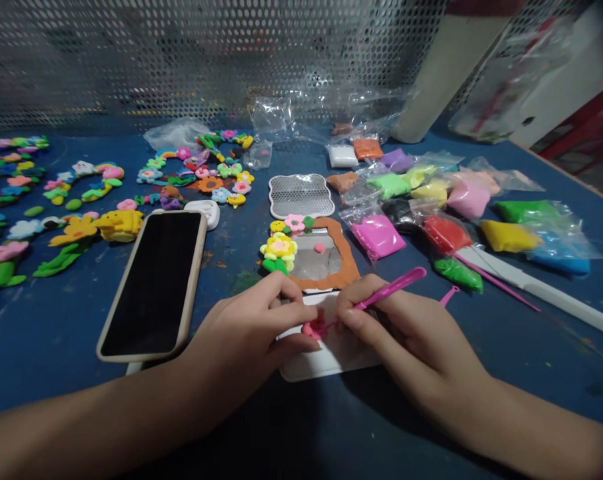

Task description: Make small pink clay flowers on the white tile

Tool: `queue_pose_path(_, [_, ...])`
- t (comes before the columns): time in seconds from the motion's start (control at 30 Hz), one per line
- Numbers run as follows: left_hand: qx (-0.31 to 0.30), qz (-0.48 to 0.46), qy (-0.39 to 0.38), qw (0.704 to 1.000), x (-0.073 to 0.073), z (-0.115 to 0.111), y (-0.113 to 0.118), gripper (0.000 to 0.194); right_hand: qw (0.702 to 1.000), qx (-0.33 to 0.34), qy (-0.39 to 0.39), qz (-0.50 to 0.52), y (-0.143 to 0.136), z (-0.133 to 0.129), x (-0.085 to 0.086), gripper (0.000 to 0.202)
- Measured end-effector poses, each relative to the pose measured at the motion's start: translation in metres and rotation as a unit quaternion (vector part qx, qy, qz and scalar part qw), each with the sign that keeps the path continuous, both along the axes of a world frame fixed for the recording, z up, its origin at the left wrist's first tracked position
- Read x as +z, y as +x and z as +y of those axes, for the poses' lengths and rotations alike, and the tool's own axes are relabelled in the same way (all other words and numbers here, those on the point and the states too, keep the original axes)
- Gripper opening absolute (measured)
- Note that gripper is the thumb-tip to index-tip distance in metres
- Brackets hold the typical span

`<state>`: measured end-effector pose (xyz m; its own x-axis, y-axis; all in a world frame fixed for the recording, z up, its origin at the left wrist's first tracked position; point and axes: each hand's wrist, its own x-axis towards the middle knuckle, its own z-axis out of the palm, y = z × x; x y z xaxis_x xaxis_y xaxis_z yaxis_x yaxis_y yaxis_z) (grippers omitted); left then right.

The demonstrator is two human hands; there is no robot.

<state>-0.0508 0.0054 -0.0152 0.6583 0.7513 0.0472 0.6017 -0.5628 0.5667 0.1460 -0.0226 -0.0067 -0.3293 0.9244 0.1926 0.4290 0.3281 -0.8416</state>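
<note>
My left hand (268,320) pinches a small piece of pinkish-red clay (312,329) between thumb and forefinger, low over a white board (311,370). My right hand (396,327) grips a pink plastic modelling tool (394,287), whose thin tip meets the clay. Just beyond my hands lies a small mirror (308,257) framed in brown clay (348,257). Clay flowers line its left and upper edge, among them a yellow flower (279,248) and a pink flower (295,223). A small pink clay disc (320,248) shows on the mirror's surface.
A phone (156,287) lies left of my hands. Many clay decorations (81,227) spread across the left of the blue table (251,427). Bagged clay (378,235), a white knife-like tool (556,290) and pink sticks lie right. A grey perforated plate (301,195) lies behind the mirror.
</note>
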Motion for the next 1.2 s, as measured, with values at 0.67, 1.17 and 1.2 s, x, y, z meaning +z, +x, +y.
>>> queue_pose_path(0.67, [0.008, 0.006, 0.005, 1.0, -0.0018, -0.0005, -0.0001, 0.016, 0.99, -0.089, -0.094, 0.058, -0.0024, 0.0014, 0.0004, 0.018])
queue_pose_path(1.17, [0.014, 0.005, -0.014, 1.0, 0.0011, 0.0004, 0.0007, 0.018, 0.995, -0.058, -0.076, 0.033, -0.0031, -0.0006, -0.0011, 0.015])
queue_pose_path(1.2, [0.013, 0.002, -0.011, 1.0, 0.0008, 0.0003, 0.0006, 0.019, 0.996, -0.056, -0.067, 0.026, -0.0033, -0.0005, -0.0008, 0.015])
